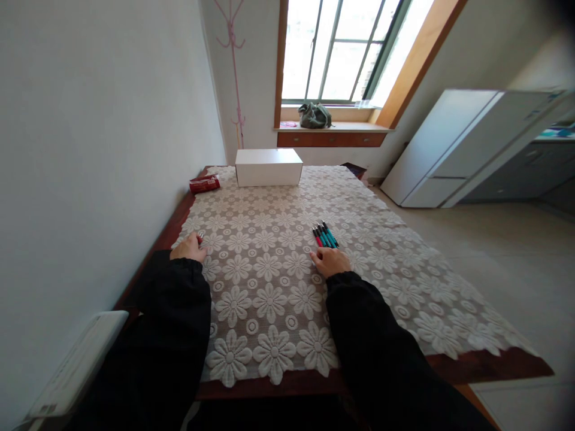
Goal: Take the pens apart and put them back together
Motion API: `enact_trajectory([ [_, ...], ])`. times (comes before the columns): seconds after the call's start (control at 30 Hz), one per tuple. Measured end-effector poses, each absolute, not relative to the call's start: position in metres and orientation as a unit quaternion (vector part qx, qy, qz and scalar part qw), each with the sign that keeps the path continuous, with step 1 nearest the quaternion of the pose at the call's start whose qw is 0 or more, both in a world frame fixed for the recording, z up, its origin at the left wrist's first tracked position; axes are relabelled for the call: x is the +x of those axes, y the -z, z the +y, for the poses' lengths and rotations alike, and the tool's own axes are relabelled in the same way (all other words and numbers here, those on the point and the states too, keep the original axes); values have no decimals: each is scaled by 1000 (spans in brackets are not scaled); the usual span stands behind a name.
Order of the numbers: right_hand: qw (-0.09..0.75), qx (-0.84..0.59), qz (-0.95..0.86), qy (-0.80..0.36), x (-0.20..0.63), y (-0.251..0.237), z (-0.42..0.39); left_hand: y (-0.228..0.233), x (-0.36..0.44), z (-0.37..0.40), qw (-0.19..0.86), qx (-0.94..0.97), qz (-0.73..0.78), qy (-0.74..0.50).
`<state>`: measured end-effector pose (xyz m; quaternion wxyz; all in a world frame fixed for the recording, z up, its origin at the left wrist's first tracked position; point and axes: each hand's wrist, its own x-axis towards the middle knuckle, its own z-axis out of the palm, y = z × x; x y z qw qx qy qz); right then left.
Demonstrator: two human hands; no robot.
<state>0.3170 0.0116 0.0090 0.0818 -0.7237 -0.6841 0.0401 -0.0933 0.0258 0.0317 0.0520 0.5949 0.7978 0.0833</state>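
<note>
My left hand [188, 248] rests at the left side of the cloth-covered table, fingers curled round a slim reddish pen [200, 239]. Only the pen's silver tip and a bit of its barrel show. On the right, several pens [326, 235] lie side by side, one red and the others teal, with dark grips and their silver tips pointing away from me. My right hand [331, 261] is at their near ends, thumb out to the left. Its other fingers are bent under and mostly hidden, so whether they grip the pens is unclear.
A white box [269, 167] stands at the table's far edge, with a red packet [205, 183] to its left. The patterned lace tablecloth [269, 299] covers the dark wooden table. A wall runs along the left, and a white object [81, 362] is at lower left.
</note>
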Motion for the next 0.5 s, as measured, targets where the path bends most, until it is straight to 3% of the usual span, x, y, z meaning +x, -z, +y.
enact_trajectory([
  [0.5,88,-659,-746,-49,307,-3,9,-32,-90,26,65,593,796,-102],
])
